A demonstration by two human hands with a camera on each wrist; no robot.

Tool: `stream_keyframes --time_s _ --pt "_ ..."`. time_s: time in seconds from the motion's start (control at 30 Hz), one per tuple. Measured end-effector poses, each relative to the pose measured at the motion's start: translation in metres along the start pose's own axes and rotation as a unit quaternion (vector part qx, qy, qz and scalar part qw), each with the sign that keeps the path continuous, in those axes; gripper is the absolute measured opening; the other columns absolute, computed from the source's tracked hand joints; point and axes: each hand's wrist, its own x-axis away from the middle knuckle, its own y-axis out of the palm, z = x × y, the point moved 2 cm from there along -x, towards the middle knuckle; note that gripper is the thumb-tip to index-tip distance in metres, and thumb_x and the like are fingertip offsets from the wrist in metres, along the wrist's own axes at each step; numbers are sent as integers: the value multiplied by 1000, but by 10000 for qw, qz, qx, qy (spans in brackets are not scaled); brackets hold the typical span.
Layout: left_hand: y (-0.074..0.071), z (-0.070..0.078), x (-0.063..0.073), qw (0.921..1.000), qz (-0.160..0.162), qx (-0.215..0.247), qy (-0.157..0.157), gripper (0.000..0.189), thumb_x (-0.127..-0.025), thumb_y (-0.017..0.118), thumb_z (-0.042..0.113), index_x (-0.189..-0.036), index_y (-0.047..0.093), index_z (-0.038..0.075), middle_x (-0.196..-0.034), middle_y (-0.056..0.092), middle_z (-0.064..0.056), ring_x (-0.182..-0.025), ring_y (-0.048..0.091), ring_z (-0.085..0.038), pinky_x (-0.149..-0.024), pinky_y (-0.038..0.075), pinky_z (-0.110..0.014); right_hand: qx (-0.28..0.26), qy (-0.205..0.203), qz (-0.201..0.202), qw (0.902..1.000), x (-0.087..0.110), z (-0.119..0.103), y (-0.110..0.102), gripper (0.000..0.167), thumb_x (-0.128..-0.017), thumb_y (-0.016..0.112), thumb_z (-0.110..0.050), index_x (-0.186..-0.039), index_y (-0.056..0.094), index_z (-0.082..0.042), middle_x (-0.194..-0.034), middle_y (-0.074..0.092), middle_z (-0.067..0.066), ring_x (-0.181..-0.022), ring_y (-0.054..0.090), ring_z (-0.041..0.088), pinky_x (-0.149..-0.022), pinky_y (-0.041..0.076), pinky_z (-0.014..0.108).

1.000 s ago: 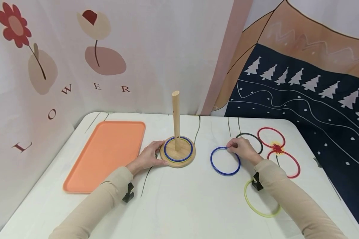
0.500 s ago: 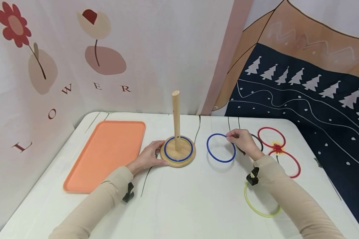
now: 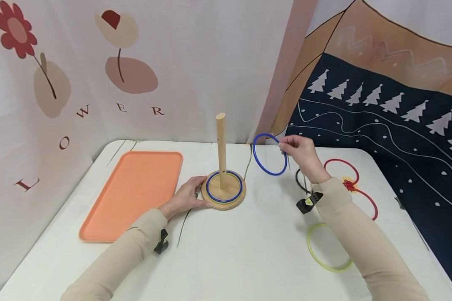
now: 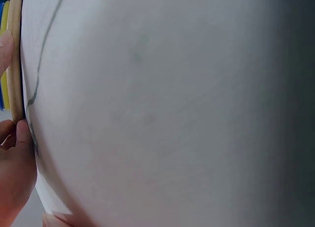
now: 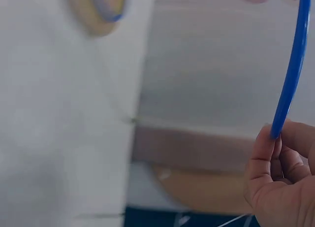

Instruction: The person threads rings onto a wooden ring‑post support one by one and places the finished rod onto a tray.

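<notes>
A wooden ring-toss stand (image 3: 218, 193) with an upright peg (image 3: 221, 146) stands mid-table. A blue ring (image 3: 224, 202) lies round the peg on its base, over a yellow ring (image 4: 4, 91). My left hand (image 3: 188, 195) grips the base's left edge, thumb at the front and fingers behind. To the right of the peg, my right hand (image 3: 303, 156) pinches another blue ring (image 5: 293, 72) between thumb and fingers. That ring is tilted and raised off the table, lower than the peg's top.
An orange tray (image 3: 135, 196) lies left of the stand. On the right are a black ring (image 3: 298, 184), partly hidden by the right arm, two red rings (image 3: 340, 160) and a yellow-green ring (image 3: 316, 255). Patterned cloths hang behind the table.
My right hand has lifted the blue ring from the table, moving it up, away from me and slightly left. The ring has tilted more upright. My left hand stays on the stand.
</notes>
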Motion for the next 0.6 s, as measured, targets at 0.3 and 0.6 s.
stream_keyframes --time_s 0.3,0.6 --pt "-1 1 0 9999 1 100 22 97 -68 85 27 -144 31 0 -148 32 -18 -133 39 -29 -111 38 -36 -1083 -556 128 9925 -7 -72 21 16 -89 65 -14 -102 64 -3 -84 61 -1 -80 57 15 -67 51 17" --pt "-1 1 0 9999 -7 109 119 96 -69 84 24 -144 30 -2 -147 33 -19 -133 39 -30 -111 38 -36 -1546 -856 -75 9842 -7 -101 50 7 -88 65 -6 -93 66 -3 -76 61 1 -72 57 13 -64 52 17"
